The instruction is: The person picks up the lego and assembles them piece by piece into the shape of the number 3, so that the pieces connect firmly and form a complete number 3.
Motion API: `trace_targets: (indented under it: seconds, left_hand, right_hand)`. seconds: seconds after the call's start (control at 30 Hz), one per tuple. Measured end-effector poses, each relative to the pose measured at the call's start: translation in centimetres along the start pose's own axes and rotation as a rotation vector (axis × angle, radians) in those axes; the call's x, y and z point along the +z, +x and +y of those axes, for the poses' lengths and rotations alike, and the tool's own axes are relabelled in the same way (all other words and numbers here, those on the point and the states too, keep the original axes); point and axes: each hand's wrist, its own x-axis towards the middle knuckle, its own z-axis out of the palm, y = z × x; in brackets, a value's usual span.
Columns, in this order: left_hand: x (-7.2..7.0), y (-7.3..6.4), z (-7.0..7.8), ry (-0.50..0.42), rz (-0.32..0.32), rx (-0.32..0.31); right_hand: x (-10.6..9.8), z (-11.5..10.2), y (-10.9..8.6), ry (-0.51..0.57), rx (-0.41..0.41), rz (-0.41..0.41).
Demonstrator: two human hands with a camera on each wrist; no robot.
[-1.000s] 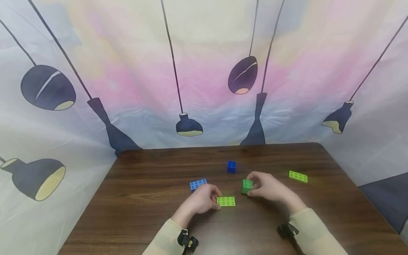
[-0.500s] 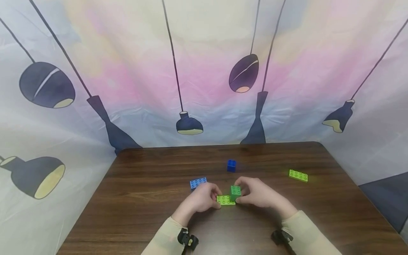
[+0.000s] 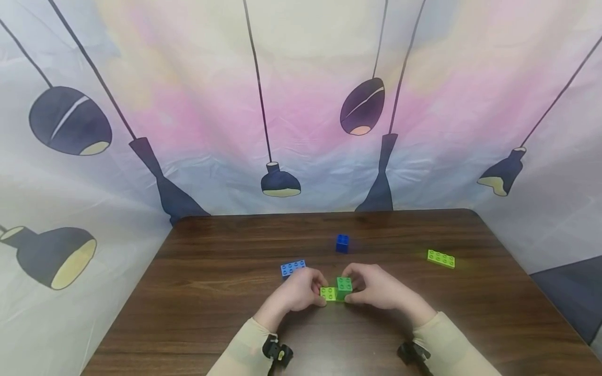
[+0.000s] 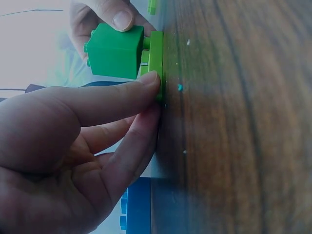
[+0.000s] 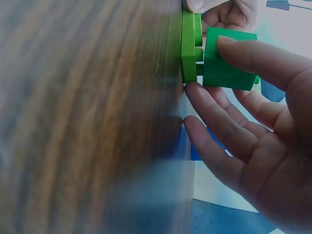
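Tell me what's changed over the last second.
The right hand carried the green cubic plastic block left and slightly nearer, over the right end of the flat lime plastic plate. Neither hand let go; the left hand still holds the plate. The rectangular light blue plastic brick, cubic dark blue plastic brick and second flat lime plastic plate stayed put.

No text, label, brand, number or sign can be read, whether on the green cube-shaped plastic brick (image 3: 344, 290) held by the right hand (image 3: 378, 285), the flat lime-green studded plastic brick (image 3: 328, 293) pinched by the left hand (image 3: 299, 290), or anything beyond either.
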Motion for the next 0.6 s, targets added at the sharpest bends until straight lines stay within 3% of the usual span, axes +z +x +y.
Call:
trace_targets:
  seconds: [0.6]
  left_hand:
    - [-0.06,0.15,0.02,0.000,-0.008,-0.005]
  right_hand:
    - [0.58,-0.75,0.11,-0.028,0.053,0.045]
